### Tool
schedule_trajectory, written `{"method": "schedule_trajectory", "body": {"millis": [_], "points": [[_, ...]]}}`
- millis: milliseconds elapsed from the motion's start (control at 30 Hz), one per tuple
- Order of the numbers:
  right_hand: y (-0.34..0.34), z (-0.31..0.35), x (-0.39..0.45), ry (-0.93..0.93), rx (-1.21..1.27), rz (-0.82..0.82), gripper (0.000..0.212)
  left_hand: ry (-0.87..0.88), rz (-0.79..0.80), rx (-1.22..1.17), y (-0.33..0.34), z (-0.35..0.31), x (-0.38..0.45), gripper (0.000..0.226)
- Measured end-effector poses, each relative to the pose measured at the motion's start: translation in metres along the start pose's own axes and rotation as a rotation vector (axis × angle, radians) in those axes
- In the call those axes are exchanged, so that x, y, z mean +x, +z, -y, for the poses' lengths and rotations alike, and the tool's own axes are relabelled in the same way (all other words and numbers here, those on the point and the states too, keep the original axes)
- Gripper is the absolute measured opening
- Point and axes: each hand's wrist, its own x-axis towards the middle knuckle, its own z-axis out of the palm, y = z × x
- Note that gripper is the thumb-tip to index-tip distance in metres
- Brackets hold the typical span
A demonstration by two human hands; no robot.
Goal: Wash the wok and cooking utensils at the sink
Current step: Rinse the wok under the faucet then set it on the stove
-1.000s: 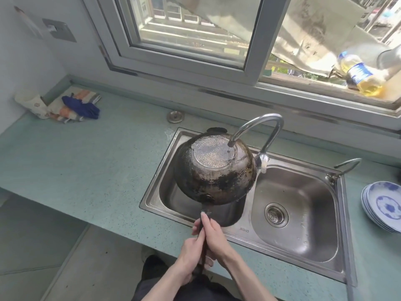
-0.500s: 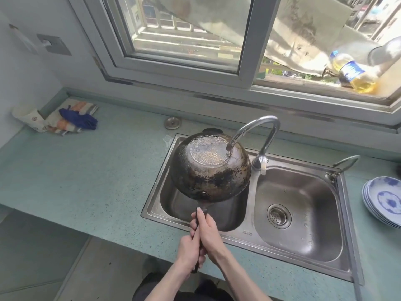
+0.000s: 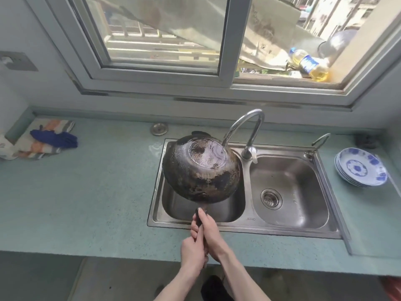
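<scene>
I see the wok [image 3: 200, 170] held bottom-up and tilted over the left basin of the sink [image 3: 245, 224], its base under the faucet [image 3: 247, 127] stream. The left hand [image 3: 192, 250] and right hand [image 3: 211, 231] both wrap the dark handle [image 3: 198, 212], fingers curled tight, right hand farther along. A stack of blue-patterned plates [image 3: 361, 168] sits on the right counter.

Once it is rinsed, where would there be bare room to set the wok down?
The counter between the cloths and the sink is bare, as is the right basin. The corner by the plates is tight.
</scene>
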Motion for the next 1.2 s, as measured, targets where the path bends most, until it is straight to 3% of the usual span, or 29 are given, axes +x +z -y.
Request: {"method": "schedule_trajectory", "body": {"millis": [800, 1200], "points": [[-0.019, 0.018, 0.008, -0.075, -0.248, -0.064, 0.031, -0.008, -0.041, 0.056, 0.032, -0.006, 0.010, 0.065], [-0.022, 0.029, 0.036, -0.103, -0.481, -0.003, 0.030, -0.054, -0.019, -0.098, 0.038, -0.002, 0.042, 0.066]]}}
